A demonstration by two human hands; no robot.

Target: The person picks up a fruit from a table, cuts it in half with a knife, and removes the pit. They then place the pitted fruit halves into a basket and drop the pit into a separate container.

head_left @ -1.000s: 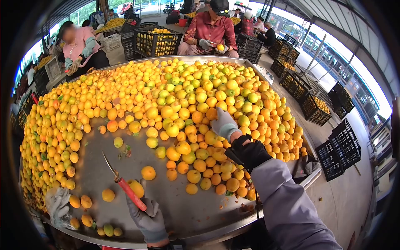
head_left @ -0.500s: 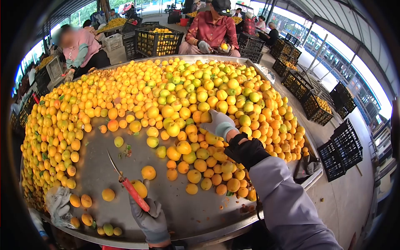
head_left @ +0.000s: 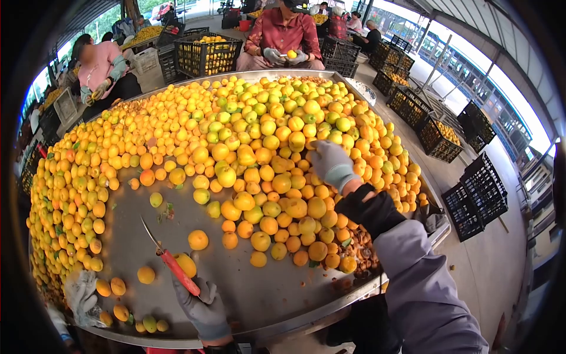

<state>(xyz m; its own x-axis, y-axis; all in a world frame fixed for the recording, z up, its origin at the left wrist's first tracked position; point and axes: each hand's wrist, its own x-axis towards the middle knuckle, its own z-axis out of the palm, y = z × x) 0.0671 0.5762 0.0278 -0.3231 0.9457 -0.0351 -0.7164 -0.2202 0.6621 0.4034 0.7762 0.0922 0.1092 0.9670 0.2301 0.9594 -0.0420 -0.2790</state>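
In my gloved left hand [head_left: 201,308], low at centre, a knife [head_left: 177,271] with a red handle and thin curved blade points up and left. A yellow apricot [head_left: 186,264] sits against that hand, partly behind the handle. My gloved right hand [head_left: 333,163] reaches over the heap of apricots [head_left: 277,127], its fingers spread among the fruit. No fruit shows clearly in its grasp, though the undersides of the fingers are hidden. The fruit lies on a metal table [head_left: 147,236]; a single apricot [head_left: 198,239] rests just beyond the knife.
A crumpled clear plastic bag [head_left: 84,298] lies at the left edge. Brown scraps [head_left: 367,259] collect near the right front rim. Across the table a person in a red shirt [head_left: 284,35] handles fruit; another in pink [head_left: 97,68] sits left. Black crates [head_left: 476,197] stand right.
My right hand has moved to the right across the heap. The view has shifted slightly. My left hand keeps the knife in much the same pose. The person in pink has raised their hands.
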